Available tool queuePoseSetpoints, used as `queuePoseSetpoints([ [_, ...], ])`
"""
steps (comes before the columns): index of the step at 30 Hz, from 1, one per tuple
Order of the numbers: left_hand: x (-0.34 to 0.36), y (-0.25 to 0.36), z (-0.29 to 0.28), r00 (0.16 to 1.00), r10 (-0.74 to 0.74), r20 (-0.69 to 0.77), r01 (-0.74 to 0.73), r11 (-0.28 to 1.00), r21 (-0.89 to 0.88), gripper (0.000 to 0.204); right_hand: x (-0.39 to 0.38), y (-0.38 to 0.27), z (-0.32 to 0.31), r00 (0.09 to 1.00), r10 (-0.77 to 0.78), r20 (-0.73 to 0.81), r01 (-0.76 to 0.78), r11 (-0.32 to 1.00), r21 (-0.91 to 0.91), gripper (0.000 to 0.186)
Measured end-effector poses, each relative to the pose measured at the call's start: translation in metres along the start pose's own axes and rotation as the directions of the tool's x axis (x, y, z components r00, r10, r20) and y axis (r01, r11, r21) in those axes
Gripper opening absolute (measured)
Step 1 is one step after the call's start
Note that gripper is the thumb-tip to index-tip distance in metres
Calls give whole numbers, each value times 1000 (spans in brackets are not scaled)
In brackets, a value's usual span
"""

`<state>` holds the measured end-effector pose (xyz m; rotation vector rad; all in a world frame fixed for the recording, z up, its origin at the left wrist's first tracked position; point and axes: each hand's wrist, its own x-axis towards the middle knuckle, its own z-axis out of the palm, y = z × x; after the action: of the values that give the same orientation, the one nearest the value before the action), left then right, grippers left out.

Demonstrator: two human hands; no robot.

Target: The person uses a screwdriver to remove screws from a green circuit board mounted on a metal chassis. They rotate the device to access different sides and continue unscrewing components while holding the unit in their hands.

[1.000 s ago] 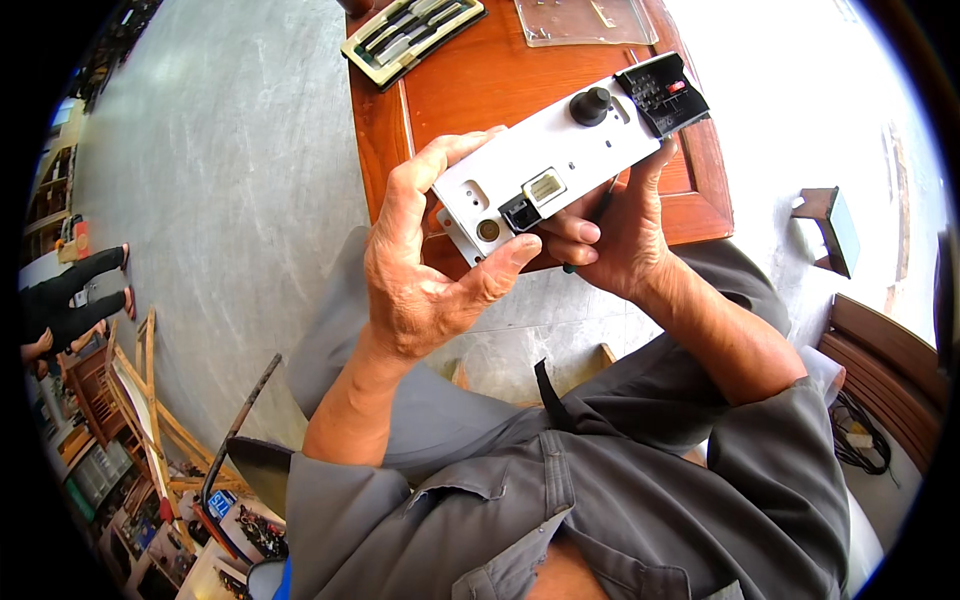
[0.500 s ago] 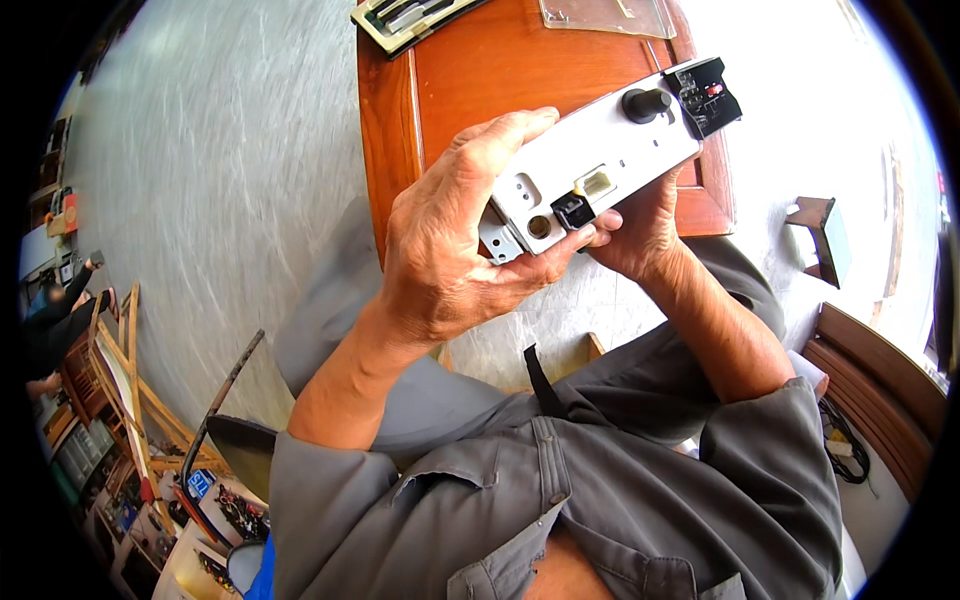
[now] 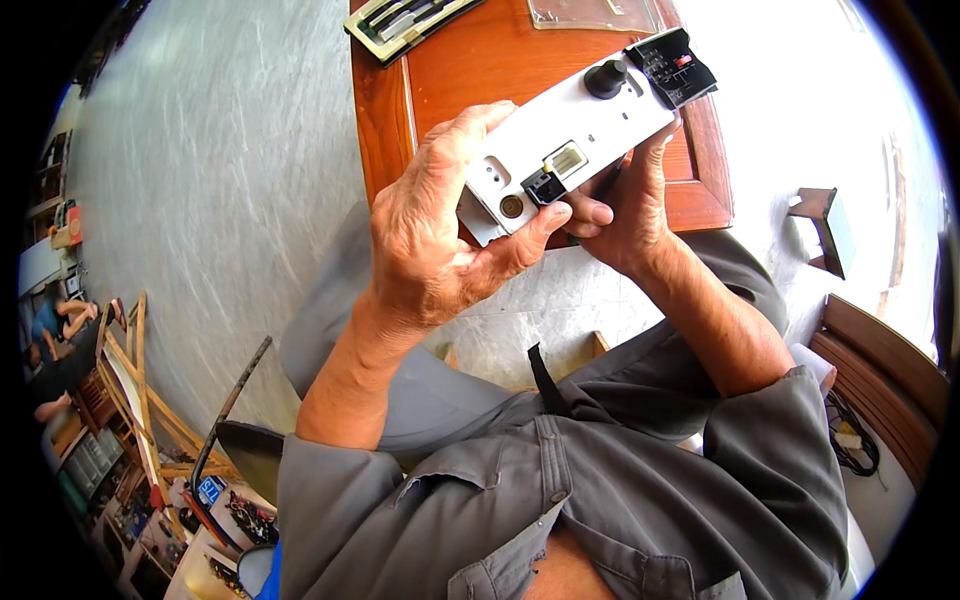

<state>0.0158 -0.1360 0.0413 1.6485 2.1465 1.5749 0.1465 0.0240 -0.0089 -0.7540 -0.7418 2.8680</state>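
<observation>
I hold a long white panel [image 3: 575, 140] with both hands above the near edge of a reddish wooden table [image 3: 480, 60]. It carries a black round knob [image 3: 606, 78], a black button block at its far end [image 3: 672, 66], a small clear window and a black socket near my fingers. My left hand [image 3: 440, 240] wraps the near end, thumb pressed under the socket. My right hand [image 3: 625, 205] grips the panel from below and behind, thumb beside the socket.
A flat green case with tools [image 3: 405, 22] lies at the table's far left, a clear plastic sheet [image 3: 590, 12] at the far edge. A wooden chair [image 3: 880, 360] stands right, a small wooden stand [image 3: 825, 225] on the pale floor, cluttered shelves lower left.
The panel has stayed in both hands. The view has shifted a little, so the hands sit slightly higher and more to the right; my left thumb has pressed closer under the socket.
</observation>
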Motion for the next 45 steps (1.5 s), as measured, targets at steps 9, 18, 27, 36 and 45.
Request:
queuePoseSetpoints([
  [9, 3, 1, -2, 1000, -25, 13, 25, 1000, 1, 60, 4, 1, -1, 995, -12, 101, 12, 1000, 0, 101],
  [18, 6, 1, -1, 970, 225, -88, -218, 973, 80, 40, 6, 5, -3, 997, -30, 78, 27, 999, 30, 106],
  [27, 9, -3, -3, 981, 195, 1, -194, 974, -117, 36, 6, 3, -1, 993, -17, 113, 6, 995, 97, 94],
  [36, 6, -6, 4, 992, 117, -53, -124, 977, -173, 33, 10, 4, -6, 988, -8, 153, -1, 998, 55, 95],
  [45, 2, -6, 7, 990, 124, -74, -134, 980, -146, 30, 8, 0, 4, 993, -8, 119, 5, 1000, 26, 90],
])
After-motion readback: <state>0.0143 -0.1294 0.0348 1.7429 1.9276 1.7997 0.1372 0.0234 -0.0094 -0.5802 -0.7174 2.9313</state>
